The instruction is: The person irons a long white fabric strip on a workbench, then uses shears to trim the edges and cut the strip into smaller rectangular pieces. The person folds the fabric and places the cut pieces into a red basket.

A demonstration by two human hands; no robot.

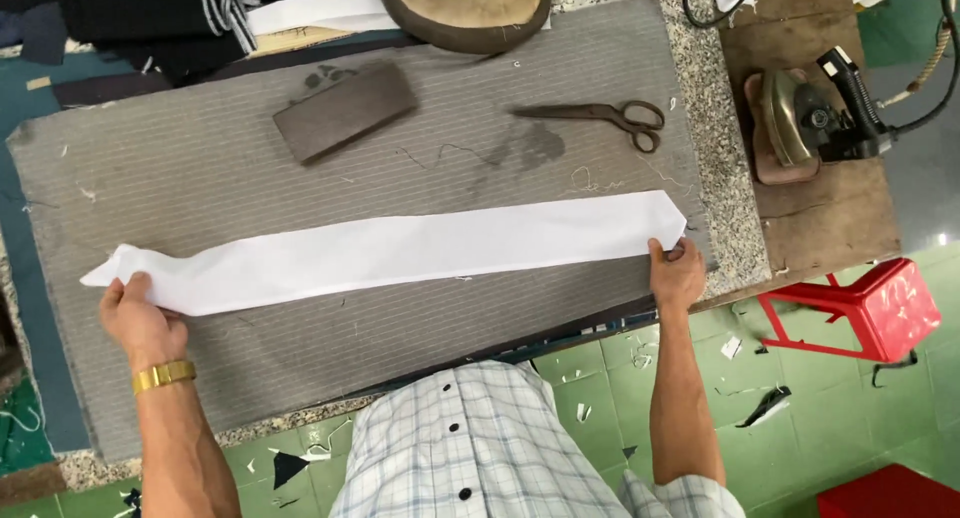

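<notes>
Fingers of left hand [138, 316] mostly tucked beneath white fabric strip [400, 250], thumb on top, pinching its pointed left end; fingers of right hand [677, 273] clamped on the right end, fingertips partly hidden behind the cloth; strip stretched flat across grey striped pad [250, 168], slanting slightly upward to the right. Cut off at top edge: round padded cushion [465, 8], dark folded cloths [130, 18]. Open pad above and below the strip; right hand close to the speckled stone surface [720, 158] edge. Dark rectangular block [345, 111] and metal scissors [605, 115] well apart from the strip; loose threads scattered; iron [810, 118] on wooden board [830, 208]; red plastic stool [880, 303] on green tiled floor [800, 438].
</notes>
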